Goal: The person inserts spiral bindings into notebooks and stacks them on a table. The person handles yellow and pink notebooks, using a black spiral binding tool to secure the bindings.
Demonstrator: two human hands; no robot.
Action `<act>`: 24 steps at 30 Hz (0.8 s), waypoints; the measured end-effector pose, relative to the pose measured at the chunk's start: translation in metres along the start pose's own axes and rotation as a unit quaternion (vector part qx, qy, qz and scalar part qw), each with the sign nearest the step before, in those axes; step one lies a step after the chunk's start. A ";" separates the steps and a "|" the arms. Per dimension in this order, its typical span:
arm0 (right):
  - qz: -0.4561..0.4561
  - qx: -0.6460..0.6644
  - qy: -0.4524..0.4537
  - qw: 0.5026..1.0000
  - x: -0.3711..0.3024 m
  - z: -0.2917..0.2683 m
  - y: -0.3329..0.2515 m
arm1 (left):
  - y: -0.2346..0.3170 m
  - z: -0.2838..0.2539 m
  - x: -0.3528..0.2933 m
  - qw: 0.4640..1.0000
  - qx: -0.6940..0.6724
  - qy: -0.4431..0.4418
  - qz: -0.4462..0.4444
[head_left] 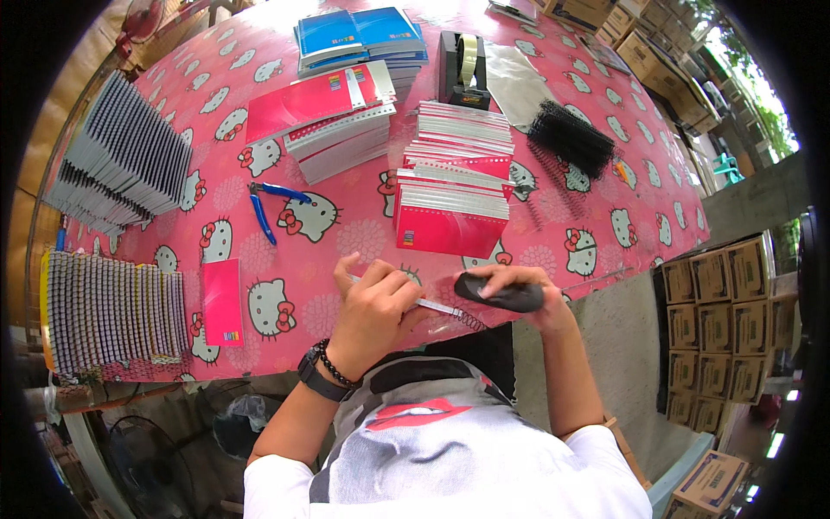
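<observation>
My left hand [378, 298] is closed on a thin notebook, seen almost edge-on, of which a narrow white edge [438, 306] shows beyond my fingers. A dark spiral coil [469, 321] sticks out past the end of that edge. My right hand [529, 285] grips a smooth, rounded black object [497, 292] just above the coil; its exact kind I cannot make out. Ahead of my hands stands a stack of pink-covered punched notebooks [454, 208]. Blue-handled cutting pliers [270, 203] lie opened to the left. A single pink notebook [223, 303] lies left of my left hand.
Stacks of coil-bound notebooks [117, 307] line the left edge. Farther back are more pink notebooks [320, 104], blue notebooks [359, 35], a tape dispenser [462, 73] and a pile of black coils [572, 138]. Cardboard boxes [716, 320] are stacked beyond the table's right edge.
</observation>
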State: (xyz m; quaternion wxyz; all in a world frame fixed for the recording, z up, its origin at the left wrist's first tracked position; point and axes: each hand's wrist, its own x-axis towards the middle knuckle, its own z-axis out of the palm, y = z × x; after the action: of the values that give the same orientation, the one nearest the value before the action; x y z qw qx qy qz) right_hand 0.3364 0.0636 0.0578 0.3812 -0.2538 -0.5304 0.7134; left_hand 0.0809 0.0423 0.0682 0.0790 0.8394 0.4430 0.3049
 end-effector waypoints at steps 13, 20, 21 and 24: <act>-0.014 -0.277 0.050 0.960 0.022 0.018 -0.004 | -0.014 0.002 -0.005 0.996 -0.083 0.018 -0.018; 0.008 -0.132 0.041 0.990 0.021 0.027 -0.002 | -0.017 0.000 -0.007 0.981 -0.117 0.143 -0.066; 0.009 -0.149 0.027 0.988 0.023 0.028 -0.001 | -0.021 0.006 -0.011 0.959 -0.175 0.188 -0.118; 0.085 -0.330 0.039 0.939 0.034 0.034 -0.002 | -0.035 0.025 -0.030 0.862 -0.434 0.131 -0.226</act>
State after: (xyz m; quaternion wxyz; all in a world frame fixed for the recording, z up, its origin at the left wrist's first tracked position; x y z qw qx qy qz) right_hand 0.2910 0.0721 0.0716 0.2342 -0.4367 -0.6976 0.5174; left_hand 0.0584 0.0431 0.0212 0.4432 0.5492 0.4498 0.5474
